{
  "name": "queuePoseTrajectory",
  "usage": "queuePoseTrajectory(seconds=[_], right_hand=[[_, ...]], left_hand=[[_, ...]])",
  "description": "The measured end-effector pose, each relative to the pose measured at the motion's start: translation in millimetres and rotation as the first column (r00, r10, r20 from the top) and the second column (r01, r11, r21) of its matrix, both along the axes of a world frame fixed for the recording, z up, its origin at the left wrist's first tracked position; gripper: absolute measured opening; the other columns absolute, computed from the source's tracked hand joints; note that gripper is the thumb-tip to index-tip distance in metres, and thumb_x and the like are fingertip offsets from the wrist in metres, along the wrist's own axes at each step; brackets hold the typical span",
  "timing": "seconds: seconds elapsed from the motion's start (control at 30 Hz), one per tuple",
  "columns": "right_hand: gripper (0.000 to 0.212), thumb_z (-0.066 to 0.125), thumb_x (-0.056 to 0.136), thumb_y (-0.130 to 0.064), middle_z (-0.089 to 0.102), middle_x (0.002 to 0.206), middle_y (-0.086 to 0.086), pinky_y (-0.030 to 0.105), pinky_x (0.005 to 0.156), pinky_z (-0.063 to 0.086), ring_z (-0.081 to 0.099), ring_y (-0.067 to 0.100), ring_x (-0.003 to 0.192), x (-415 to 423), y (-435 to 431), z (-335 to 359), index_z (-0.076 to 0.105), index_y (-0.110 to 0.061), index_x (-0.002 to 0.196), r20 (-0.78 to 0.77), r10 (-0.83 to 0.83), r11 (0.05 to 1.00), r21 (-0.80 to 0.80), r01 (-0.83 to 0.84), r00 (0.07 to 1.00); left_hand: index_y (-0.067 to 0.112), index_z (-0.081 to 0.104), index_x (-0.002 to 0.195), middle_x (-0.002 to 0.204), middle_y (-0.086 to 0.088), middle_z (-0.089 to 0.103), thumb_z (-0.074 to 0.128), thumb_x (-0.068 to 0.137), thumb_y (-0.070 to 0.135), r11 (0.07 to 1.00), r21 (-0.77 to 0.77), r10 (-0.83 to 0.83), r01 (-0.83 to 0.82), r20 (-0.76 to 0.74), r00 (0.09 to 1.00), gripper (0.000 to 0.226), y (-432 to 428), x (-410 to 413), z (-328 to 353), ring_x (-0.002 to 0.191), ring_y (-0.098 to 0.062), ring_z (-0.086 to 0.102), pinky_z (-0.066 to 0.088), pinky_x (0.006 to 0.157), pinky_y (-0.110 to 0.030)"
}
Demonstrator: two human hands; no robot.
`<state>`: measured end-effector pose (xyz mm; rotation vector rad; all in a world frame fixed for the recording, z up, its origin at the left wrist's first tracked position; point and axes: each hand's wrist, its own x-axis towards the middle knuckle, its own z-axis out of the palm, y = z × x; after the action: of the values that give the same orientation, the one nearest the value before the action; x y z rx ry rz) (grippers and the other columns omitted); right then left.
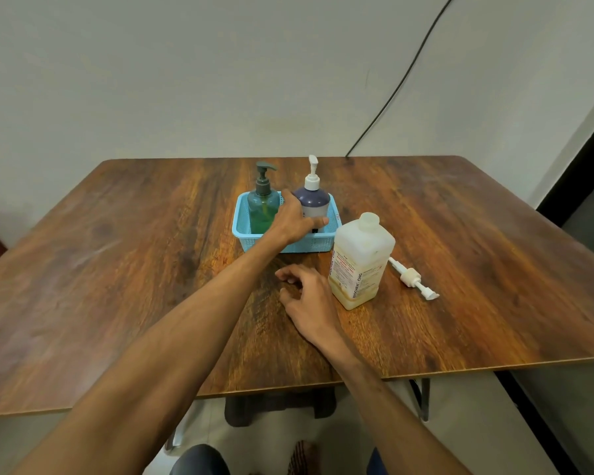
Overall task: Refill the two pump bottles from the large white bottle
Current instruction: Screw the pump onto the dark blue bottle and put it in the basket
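A light-blue basket [310, 243] stands on the wooden table [134, 269]. Inside it are a green pump bottle [263, 204] with a dark pump and a purple pump bottle [313, 199] with a white pump. My left hand [293, 218] reaches into the basket and holds the purple bottle, thumb across its front, fingers between the two bottles. The large white bottle [361, 265] stands uncapped to the right of the basket's front. Its loose white pump [414, 278] lies on the table beside it. My right hand [306, 298] rests on the table just left of the white bottle, fingers loosely curled, holding nothing.
A black cable [402, 74] runs down the wall behind the table's far edge. A dark door frame [576, 173] borders the right side. Under the near table edge are a dark stool [275, 406] and a metal table leg [424, 399].
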<state>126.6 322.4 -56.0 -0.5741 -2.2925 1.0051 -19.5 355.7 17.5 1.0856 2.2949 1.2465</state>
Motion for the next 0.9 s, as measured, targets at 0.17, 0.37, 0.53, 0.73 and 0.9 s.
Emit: queuePoseTrajectory(seconds=[0.17,0.37,0.53,0.73,0.9], right_hand=[[0.033,0.068,0.087,-0.005,0.067,0.116,-0.007,0.006,0.086,0.039,0.057,0.004,0.107,1.1,0.2,0.8,0.07,-0.02,0.117,0.003,-0.006,1.0,0.005,0.006,1.0],[0.031,0.068,0.088,-0.004,0.07,0.113,-0.006,0.015,0.084,0.05,0.062,0.004,0.102,9.3,-4.6,8.9,0.071,-0.019,0.115,-0.042,-0.005,0.999,-0.044,0.003,0.999],[0.027,0.066,0.091,-0.005,0.07,0.107,-0.008,0.022,0.083,0.055,0.063,0.004,0.096,25.4,-11.2,30.9,0.07,-0.019,0.114,-0.127,-0.002,0.998,-0.061,-0.005,0.992],[0.02,0.066,0.093,-0.005,0.069,0.102,-0.014,0.014,0.077,0.054,0.063,-0.001,0.098,36.2,-3.5,113.9,0.073,-0.016,0.108,-0.298,0.044,0.999,-0.017,-0.051,0.953],[0.015,0.069,0.089,-0.004,0.074,0.095,0.001,0.026,0.073,0.06,0.07,0.013,0.086,28.0,42.1,184.6,0.073,-0.014,0.098,-0.324,0.037,0.997,-0.047,-0.055,0.945]], left_hand=[[0.002,0.025,0.143,0.145,-0.016,0.049,0.085,0.081,0.02,1.0,-0.02,0.021,-0.022,-0.05,0.999,0.089,-8.9,6.0,3.9,0.132,-0.033,0.052,0.045,0.106,-0.04],[0.006,0.037,0.145,0.142,-0.012,0.054,0.086,0.08,0.022,0.999,0.031,0.05,-0.045,-0.188,0.981,0.083,-32.7,23.6,6.6,0.132,-0.029,0.053,0.042,0.101,-0.028],[0.007,0.055,0.134,0.132,-0.012,0.064,0.078,0.088,0.019,0.991,0.126,0.084,-0.05,-0.284,0.955,0.053,-64.3,36.9,18.2,0.119,-0.025,0.061,0.044,0.09,-0.024],[0.005,0.073,0.109,0.105,-0.006,0.074,0.07,0.096,0.019,0.942,0.306,0.245,-0.141,-0.336,0.91,0.019,-98.3,34.5,48.8,0.085,-0.009,0.064,0.044,0.071,-0.009],[0.008,0.074,0.104,0.093,0.0,0.071,0.067,0.097,0.018,0.862,0.411,0.408,-0.297,-0.216,0.887,0.014,-113.2,12.6,70.2,0.077,-0.004,0.061,0.044,0.063,-0.009]])
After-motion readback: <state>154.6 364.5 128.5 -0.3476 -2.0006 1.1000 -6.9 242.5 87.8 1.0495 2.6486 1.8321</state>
